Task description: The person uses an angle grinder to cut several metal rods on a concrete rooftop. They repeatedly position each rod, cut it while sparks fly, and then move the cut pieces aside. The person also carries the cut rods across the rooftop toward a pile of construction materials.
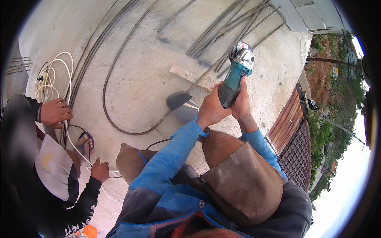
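I hold a teal and black angle grinder (233, 79) out in front of me, its metal head and disc (240, 48) pointing away. My left hand (213, 109) is wrapped round the left side of the dark rear body. My right hand (241, 104) closes on its right side, the thumb lying up along the casing. Below the grinder, a long steel rod (204, 74) crosses a short wooden board (183, 74) on the concrete. Nearer to me, a dark rounded flat object (178, 100) lies over the bent rod; its kind is unclear.
At left, a person in a pale cap (53, 166) has one hand (55, 113) by several long steel bars (85, 59). A coiled white cable (49, 81) lies nearby. More rods (222, 29) lie ahead. Rusty roofing (283, 121) lies beyond the slab's right edge.
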{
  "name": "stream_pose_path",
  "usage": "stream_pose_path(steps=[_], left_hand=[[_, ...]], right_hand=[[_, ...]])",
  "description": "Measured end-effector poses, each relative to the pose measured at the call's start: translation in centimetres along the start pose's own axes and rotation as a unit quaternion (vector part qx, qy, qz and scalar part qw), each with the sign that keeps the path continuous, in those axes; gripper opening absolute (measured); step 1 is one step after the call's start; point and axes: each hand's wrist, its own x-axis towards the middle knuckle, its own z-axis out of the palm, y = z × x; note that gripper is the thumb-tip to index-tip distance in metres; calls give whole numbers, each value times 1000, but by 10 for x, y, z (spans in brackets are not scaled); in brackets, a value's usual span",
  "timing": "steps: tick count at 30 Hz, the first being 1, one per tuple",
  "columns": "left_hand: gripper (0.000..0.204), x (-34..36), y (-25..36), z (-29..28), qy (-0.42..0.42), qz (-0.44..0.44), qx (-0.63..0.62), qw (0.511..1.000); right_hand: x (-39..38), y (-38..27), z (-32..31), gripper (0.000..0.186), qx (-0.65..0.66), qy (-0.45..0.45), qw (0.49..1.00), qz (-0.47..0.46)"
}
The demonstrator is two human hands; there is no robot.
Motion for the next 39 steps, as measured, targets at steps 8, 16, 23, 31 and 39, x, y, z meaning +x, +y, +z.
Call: stream_pose_path(steps=[8,16,23,31,39], left_hand=[[84,10,2,18,-116,-67,99,986],[80,36,20,47,-162,-38,132,977],[91,29,-18,43,-197,10,2,980],[36,-9,-37,-131,-24,196,303,932],[82,-84,-136,-352,241,-76,686,682]], right_hand=[[-14,12,-24,87,6,173,985,-12],[-4,-21,-48,83,38,199,978,-40],[-22,-16,-55,48,-20,-11,999,-49],[9,-42,-58,48,-256,47,964,-50],[19,-48,-30,69,-675,25,736,-46]])
